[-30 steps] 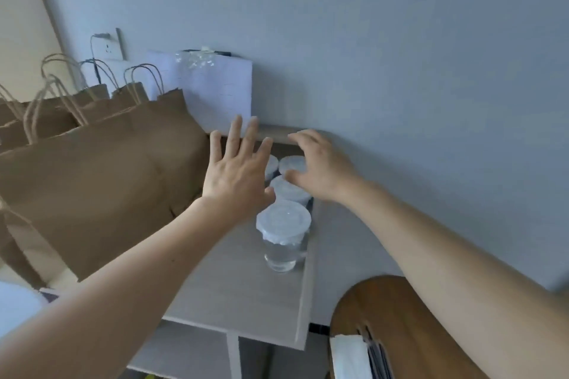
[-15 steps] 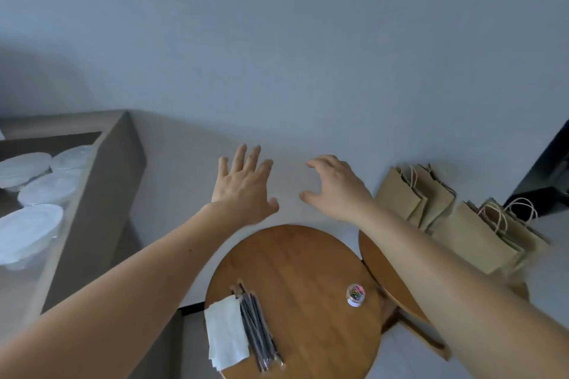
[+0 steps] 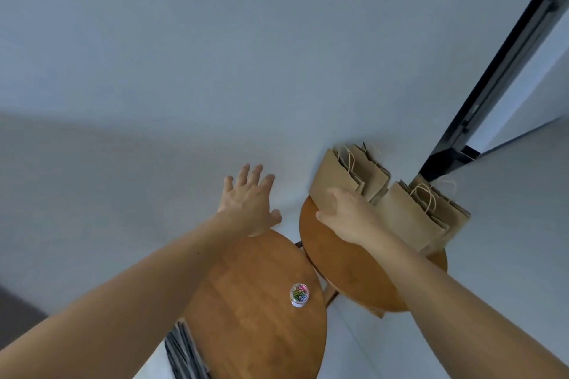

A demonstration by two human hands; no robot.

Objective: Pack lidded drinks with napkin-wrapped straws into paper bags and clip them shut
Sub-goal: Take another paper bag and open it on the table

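Two stacks of flat brown paper bags with twine handles [image 3: 345, 181] lean on the pale grey wall [image 3: 277, 71] at the back of the right-hand round wooden table [image 3: 348, 280]. Right hand [image 3: 348, 215] is on the front bag of the nearer stack. Its fingers lie on the bag's face and the thumb is out by the lower corner, with no closed pinch that I can see. Left hand [image 3: 246, 203] hangs in the air beside it, fingers spread, holding nothing.

Step looks like: pull one bag. Advice — pinch only the front bag at a corner or handle and slide it toward you. Lay the free left hand flat on the rest so the stack doesn't fan out or slip off the table edge. The second stack sits just beside it, so draw straight out, not sideways.

Likely drop point is the left round wooden table [image 3: 261, 301] — the small clear tub of coloured paper clips [image 3: 299, 294] and the bundle of dark straws [image 3: 184, 351] are there.
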